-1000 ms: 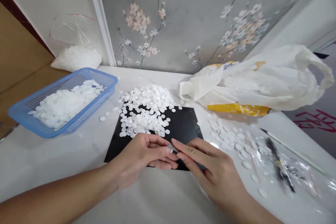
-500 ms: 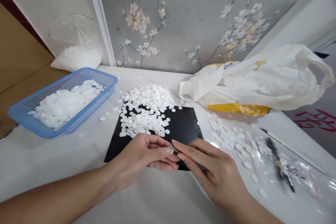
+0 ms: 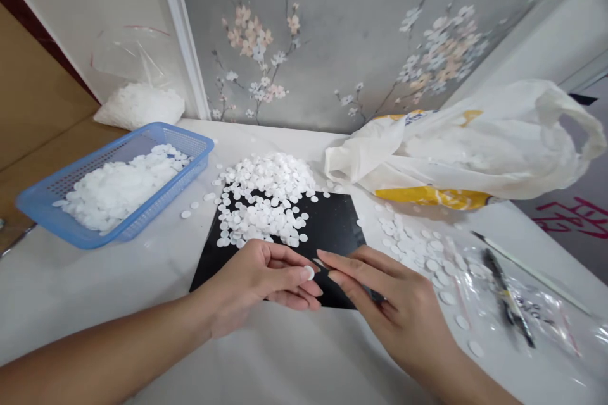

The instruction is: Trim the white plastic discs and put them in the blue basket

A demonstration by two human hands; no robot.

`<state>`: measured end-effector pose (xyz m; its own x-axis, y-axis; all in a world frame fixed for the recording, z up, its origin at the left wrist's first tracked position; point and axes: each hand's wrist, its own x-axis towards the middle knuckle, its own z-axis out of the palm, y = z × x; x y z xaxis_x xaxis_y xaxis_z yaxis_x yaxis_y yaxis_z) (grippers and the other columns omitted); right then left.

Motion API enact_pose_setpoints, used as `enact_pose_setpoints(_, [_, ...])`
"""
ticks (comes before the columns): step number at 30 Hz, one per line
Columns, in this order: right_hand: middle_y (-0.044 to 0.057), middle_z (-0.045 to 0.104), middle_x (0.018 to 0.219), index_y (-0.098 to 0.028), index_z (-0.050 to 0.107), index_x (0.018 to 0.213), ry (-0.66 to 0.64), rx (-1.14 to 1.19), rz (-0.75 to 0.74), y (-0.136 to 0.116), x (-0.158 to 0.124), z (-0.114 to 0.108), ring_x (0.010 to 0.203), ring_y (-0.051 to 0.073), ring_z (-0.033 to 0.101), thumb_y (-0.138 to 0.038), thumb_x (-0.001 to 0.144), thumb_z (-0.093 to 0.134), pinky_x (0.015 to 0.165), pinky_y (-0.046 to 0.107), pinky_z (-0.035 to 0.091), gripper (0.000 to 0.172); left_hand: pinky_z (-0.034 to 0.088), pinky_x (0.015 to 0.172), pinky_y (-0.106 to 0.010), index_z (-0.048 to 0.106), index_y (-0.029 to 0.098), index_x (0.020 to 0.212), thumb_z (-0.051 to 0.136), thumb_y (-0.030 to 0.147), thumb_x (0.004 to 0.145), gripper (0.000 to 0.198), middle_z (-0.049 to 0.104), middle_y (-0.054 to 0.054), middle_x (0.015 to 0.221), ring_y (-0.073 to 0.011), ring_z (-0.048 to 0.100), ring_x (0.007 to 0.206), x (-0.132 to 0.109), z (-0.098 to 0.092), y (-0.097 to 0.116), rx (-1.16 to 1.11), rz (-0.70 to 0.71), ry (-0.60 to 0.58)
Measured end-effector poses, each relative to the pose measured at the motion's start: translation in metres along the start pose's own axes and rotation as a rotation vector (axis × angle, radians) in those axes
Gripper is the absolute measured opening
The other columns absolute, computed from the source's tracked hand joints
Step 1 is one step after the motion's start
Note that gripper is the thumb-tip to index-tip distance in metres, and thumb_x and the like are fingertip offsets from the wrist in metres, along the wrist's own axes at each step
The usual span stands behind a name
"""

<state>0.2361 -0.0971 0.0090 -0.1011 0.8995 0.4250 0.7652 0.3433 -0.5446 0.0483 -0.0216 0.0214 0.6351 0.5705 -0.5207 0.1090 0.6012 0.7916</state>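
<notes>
My left hand (image 3: 275, 275) pinches a small white disc (image 3: 310, 273) between thumb and forefinger, its other fingers loosely curled below. Close by on the right, my right hand (image 3: 387, 291) is closed on a thin blade (image 3: 319, 262); only its pale tip shows past the fingers. A narrow gap separates that tip from the disc. Both hands are over the front part of a black mat (image 3: 335, 221). Loose white discs (image 3: 261, 218) are heaped on the mat, and a larger heap (image 3: 275, 174) spreads over its back edge.
At left stands a blue basket (image 3: 209, 145) of white discs, with a filled clear bag (image 3: 142, 104) behind it. A white plastic bag (image 3: 456, 152) lies at back right. Scattered discs (image 3: 408, 240), a black-handled tool (image 3: 508, 297) and a white stick (image 3: 532, 275) lie at right.
My right hand has drawn slightly right, taking the blade tip off the disc. The disc's face now shows more fully in my left hand, which has barely moved.
</notes>
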Motion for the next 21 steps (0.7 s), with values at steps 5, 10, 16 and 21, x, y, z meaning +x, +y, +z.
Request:
enact_pose_setpoints(5, [0.003, 0.061, 0.072, -0.024, 0.068, 0.112, -0.014, 0.014, -0.037, -0.0007, -0.0005, -0.0017, 0.054, 0.012, 0.057, -0.022, 0.09, 0.052, 0.048, 0.023, 0.049, 0.028, 0.057, 0.068, -0.023, 0.071, 0.012, 0.087, 0.073, 0.03, 0.073, 0.022, 0.075, -0.01, 0.078, -0.0191, 0.072, 0.072, 0.0005, -0.0011, -0.0006, 0.0, 0.006, 0.0])
enact_pose_setpoints(10, [0.004, 0.062, 0.073, -0.023, 0.069, 0.11, -0.027, 0.002, -0.064, -0.0015, -0.0003, 0.0001, 0.058, 0.013, 0.06, -0.022, 0.091, 0.051, 0.05, 0.023, 0.05, 0.027, 0.056, 0.068, -0.025, 0.071, 0.013, 0.087, 0.073, 0.03, 0.074, 0.021, 0.075, -0.01, 0.079, -0.0193, 0.072, 0.072, 0.0, -0.0014, -0.0017, -0.003, 0.008, -0.002])
enact_pose_setpoints(16, [0.004, 0.063, 0.073, -0.022, 0.069, 0.111, -0.016, 0.008, -0.087, -0.0015, -0.0007, 0.0018, 0.06, 0.012, 0.061, -0.021, 0.091, 0.051, 0.05, 0.022, 0.05, 0.027, 0.056, 0.067, -0.022, 0.07, 0.011, 0.087, 0.072, 0.028, 0.074, 0.021, 0.075, -0.01, 0.08, -0.0187, 0.072, 0.073, -0.0004, -0.0011, -0.0002, 0.008, -0.004, -0.016])
enact_pose_setpoints(21, [0.004, 0.062, 0.072, -0.019, 0.069, 0.11, -0.008, 0.009, -0.109, -0.0002, -0.0013, 0.0023, 0.059, 0.013, 0.06, -0.02, 0.091, 0.051, 0.049, 0.023, 0.049, 0.027, 0.056, 0.067, -0.02, 0.071, 0.012, 0.087, 0.071, 0.027, 0.075, 0.019, 0.075, -0.009, 0.079, -0.0176, 0.072, 0.074, 0.0001, 0.0001, -0.0011, 0.009, -0.002, -0.028])
